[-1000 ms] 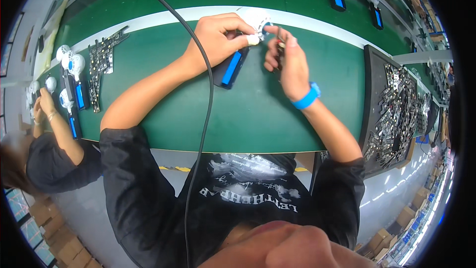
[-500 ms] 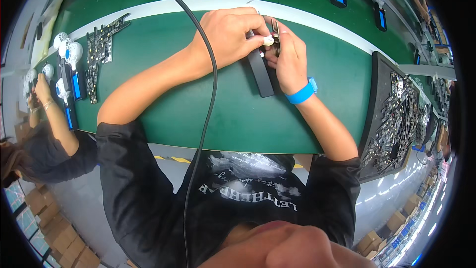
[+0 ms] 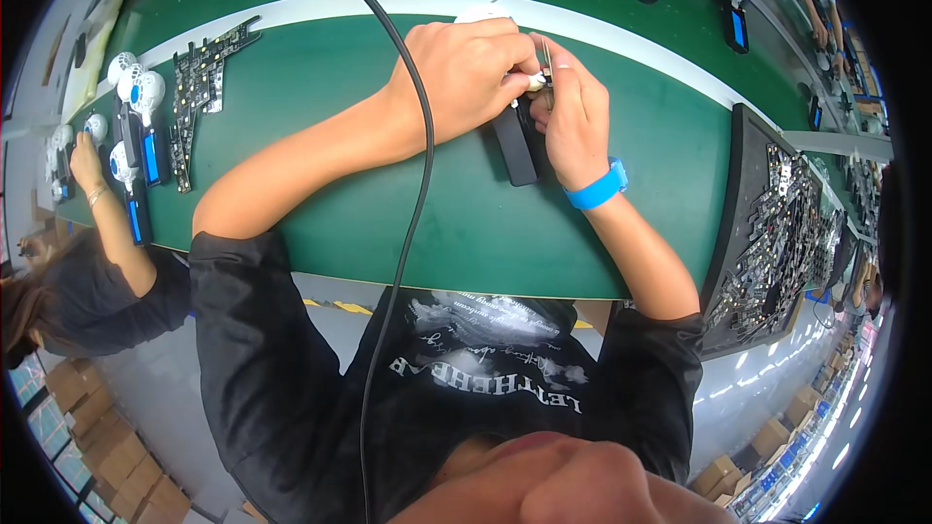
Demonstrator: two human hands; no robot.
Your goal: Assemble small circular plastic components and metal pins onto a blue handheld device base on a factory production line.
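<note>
Handheld device, with only its black body plainly visible: its upper end is hidden by the hands, and a pale shape behind the left knuckles is too covered to identify. The body emerges between the hands over the green mat; whether it rests there cannot be told. A black cable crosses the view, covering part of the left wrist.

Left hand: fingers curled, thumb and forefinger drawn close at a small white piece; whether they pinch it or the thumb wears it cannot be told. Right hand: fingers folded, thumb pressing a thin metallic piece against them, just beside the white piece; its lower end is obscured.

Bare mat extends from the device to the near bench edge. A dark tray of circuit boards bounds the right; white-headed devices stand well apart at left, near a co-worker's hand.
</note>
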